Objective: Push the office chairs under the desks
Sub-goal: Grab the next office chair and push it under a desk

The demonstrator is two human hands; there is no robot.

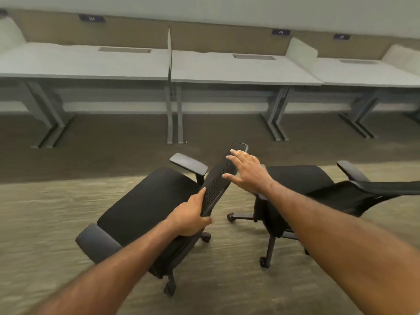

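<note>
Left hand (189, 218) has its fingers (205, 221) wrapped tight round the lower edge of the mesh backrest (216, 178); right hand (247, 171) fingers spread wide, flat against its top. The near chair (145, 205) sits out on the carpet (45, 212), a second chair (318, 189) just beside it, both well short of the counter (238, 71) row.

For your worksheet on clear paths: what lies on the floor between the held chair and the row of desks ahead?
In the head view, only bare carpet lies between the chair, held by the left hand, and the desks. Nothing blocks the way.
</note>
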